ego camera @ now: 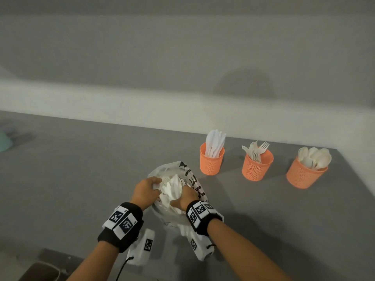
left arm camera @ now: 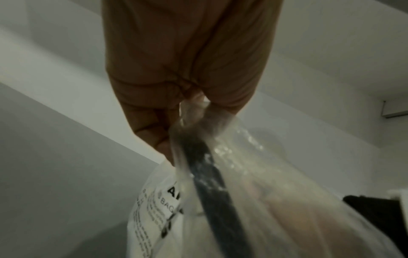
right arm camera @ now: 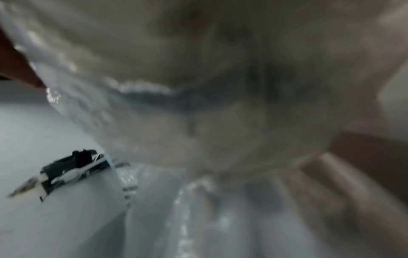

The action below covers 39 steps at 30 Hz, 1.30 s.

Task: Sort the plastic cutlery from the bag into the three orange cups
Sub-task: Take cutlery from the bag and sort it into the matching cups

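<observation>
A clear plastic bag (ego camera: 183,171) with black print stands on the grey table (ego camera: 81,179), and white cutlery (ego camera: 172,188) shows in its mouth. My left hand (ego camera: 148,189) grips the bag's left rim; in the left wrist view its fingers (left arm camera: 154,122) pinch the film of the bag (left arm camera: 253,183). My right hand (ego camera: 185,196) reaches down into the bag, fingertips hidden among the cutlery. The right wrist view shows only the blurred bag (right arm camera: 220,87). Three orange cups stand to the right: knives (ego camera: 212,161), forks (ego camera: 256,168), spoons (ego camera: 304,176).
A white wall runs behind the table. The table's right edge lies just past the spoon cup. A teal object (ego camera: 5,142) sits at the far left edge, and a dark object (ego camera: 42,270) lies below the table's near left corner.
</observation>
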Available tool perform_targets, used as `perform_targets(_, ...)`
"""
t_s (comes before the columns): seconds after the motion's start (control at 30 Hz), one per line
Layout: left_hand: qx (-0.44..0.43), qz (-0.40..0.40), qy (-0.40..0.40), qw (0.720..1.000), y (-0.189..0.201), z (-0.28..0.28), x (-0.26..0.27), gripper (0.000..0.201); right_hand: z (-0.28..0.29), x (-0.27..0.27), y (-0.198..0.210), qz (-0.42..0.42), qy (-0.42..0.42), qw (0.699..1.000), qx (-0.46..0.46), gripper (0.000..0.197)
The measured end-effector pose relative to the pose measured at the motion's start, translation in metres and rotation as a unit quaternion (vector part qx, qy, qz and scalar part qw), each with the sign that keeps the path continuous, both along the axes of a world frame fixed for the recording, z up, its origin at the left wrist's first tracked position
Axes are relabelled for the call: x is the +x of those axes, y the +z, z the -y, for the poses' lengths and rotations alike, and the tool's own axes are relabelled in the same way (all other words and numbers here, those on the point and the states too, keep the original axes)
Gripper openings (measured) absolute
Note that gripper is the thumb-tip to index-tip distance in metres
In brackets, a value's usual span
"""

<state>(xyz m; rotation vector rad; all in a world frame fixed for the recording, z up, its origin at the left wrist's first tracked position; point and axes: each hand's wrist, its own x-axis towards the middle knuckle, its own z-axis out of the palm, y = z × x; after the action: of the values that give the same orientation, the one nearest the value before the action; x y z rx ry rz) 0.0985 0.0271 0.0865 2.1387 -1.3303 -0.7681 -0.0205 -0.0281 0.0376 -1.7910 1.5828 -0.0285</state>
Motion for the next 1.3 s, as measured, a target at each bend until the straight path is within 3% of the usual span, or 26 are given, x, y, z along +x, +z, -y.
perform_targets(0.1, 0.0, -0.002, -0.007, 1.0, -0.002, -0.001, 0.002, 0.045, -0.004, 0.001, -0.002, -0.027, 0.024, 0.999, -0.005, 0.073)
perform_targets(0.3, 0.0, -0.011, 0.002, 1.0, -0.006, -0.001, 0.007, 0.044, 0.001, -0.003, -0.005, -0.014, 0.008, 0.999, 0.028, 0.059)
perform_targets(0.47, -0.001, -0.008, 0.013, 1.0, -0.006, 0.0, 0.008, 0.042, 0.004, -0.005, -0.003, 0.05, -0.015, 0.997, 0.056, 0.062)
perform_targets(0.8, -0.011, 0.018, 0.04, 0.999, -0.005, 0.003, 0.0, 0.038, -0.005, -0.008, 0.004, 0.197, 0.001, 0.979, 0.057, 0.044)
perform_targets(1.0, 0.043, 0.066, 0.017, 0.997, 0.0, 0.002, -0.003, 0.038, -0.006, -0.019, 0.033, 0.324, 0.013, 0.945, 0.032, 0.009)
perform_targets(1.07, 0.046, 0.107, 0.016, 0.993, 0.007, 0.001, -0.005, 0.036, -0.003, -0.024, 0.05, 0.381, -0.017, 0.924, 0.033, 0.024)
perform_targets(1.17, -0.087, 0.135, 0.042, 0.986, 0.022, 0.002, -0.017, 0.028, 0.005, -0.043, 0.08, 0.498, -0.091, 0.861, 0.051, 0.023)
perform_targets(1.23, -0.199, 0.062, 0.053, 0.977, 0.038, 0.006, -0.033, 0.022, 0.014, -0.06, 0.097, 0.549, -0.135, 0.824, 0.038, 0.022)
perform_targets(1.3, -0.245, -0.094, 0.062, 0.963, 0.055, 0.012, -0.057, 0.019, 0.024, -0.081, 0.109, 0.573, -0.163, 0.803, 0.01, 0.02)
